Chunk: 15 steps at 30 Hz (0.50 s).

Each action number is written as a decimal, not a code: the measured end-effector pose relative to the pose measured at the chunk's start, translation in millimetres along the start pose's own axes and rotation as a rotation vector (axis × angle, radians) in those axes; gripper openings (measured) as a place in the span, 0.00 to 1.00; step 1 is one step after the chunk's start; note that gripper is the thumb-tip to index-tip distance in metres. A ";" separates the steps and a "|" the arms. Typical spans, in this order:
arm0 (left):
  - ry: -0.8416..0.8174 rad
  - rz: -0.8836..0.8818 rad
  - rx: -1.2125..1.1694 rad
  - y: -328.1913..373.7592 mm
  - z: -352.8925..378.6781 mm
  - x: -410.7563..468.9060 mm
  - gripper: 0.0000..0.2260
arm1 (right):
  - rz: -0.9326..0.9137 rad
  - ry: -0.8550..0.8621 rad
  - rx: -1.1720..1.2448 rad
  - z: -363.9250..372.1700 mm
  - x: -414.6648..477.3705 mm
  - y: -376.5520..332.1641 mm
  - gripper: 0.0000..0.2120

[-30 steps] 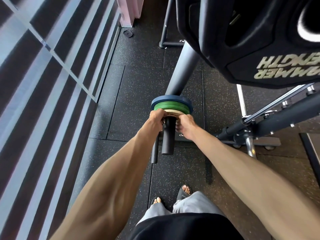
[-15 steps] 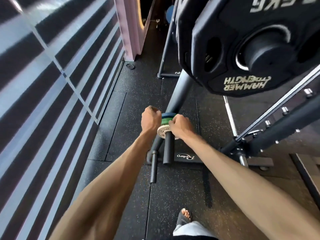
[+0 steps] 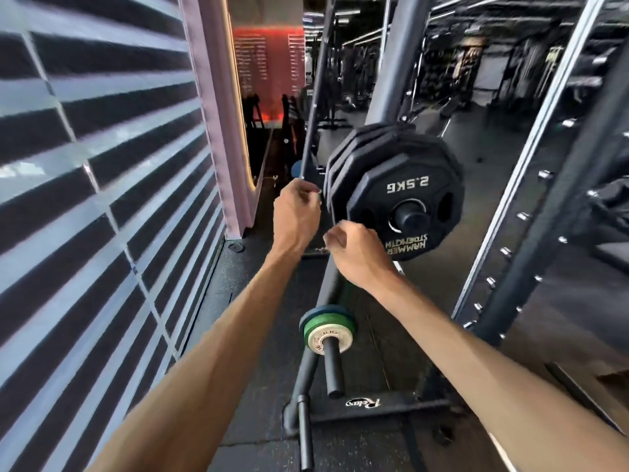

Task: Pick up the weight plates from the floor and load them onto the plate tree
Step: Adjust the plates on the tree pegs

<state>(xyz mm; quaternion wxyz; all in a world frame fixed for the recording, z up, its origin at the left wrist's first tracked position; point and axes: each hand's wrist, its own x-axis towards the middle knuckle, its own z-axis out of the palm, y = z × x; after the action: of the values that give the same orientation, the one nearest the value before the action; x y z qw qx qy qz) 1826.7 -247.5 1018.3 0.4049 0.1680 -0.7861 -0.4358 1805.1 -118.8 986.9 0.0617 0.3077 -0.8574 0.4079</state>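
Note:
A small white plate (image 3: 326,339) sits on the low peg (image 3: 332,369) of the plate tree, in front of a green plate (image 3: 327,323) and a blue plate (image 3: 320,311). Higher up, black 2.5 kg plates (image 3: 401,195) hang on another peg of the grey upright (image 3: 391,63). My left hand (image 3: 296,212) is raised left of the black plates, fingers curled, nothing in it. My right hand (image 3: 357,257) hovers below them, loosely closed and empty. Both hands are well above the small plates.
A striped wall (image 3: 95,199) runs close along the left. The rack's base bar (image 3: 374,408) and a short side peg (image 3: 304,434) lie on the dark rubber floor. A perforated rack upright (image 3: 531,233) stands at right, with more gym gear behind.
Both hands let go of the small white plate on the low peg and rose toward the black plates. The view tilted up from the floor.

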 end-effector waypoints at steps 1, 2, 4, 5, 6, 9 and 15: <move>0.008 0.026 -0.010 11.6 -2.3 1.7 0.08 | -0.026 0.019 0.015 -11.4 1.2 -6.2 0.10; 0.021 0.056 -0.020 22.6 -3.7 2.4 0.08 | -0.053 0.044 0.029 -22.7 2.5 -11.3 0.12; 0.039 0.106 -0.039 40.7 -3.9 2.0 0.06 | -0.107 0.108 0.075 -44.8 5.2 -17.3 0.13; 0.036 0.121 -0.054 48.4 -2.7 0.6 0.07 | -0.138 0.154 0.097 -56.0 6.9 -17.7 0.13; 0.021 0.133 -0.072 53.6 0.2 -0.3 0.08 | -0.173 0.208 0.112 -67.6 8.0 -17.0 0.12; -0.069 0.145 -0.086 58.0 17.0 -0.7 0.21 | -0.252 0.369 0.100 -99.6 13.2 -5.3 0.10; -0.137 0.127 0.007 56.3 52.8 -21.0 0.34 | -0.278 0.715 -0.103 -134.0 38.3 55.9 0.12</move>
<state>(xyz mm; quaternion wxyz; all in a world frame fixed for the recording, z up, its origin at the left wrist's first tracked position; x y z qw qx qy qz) 1803.2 -173.8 1038.9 0.3763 0.0889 -0.8226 -0.4170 1722.6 -11.6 1051.9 0.4270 0.2559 -0.7513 0.4334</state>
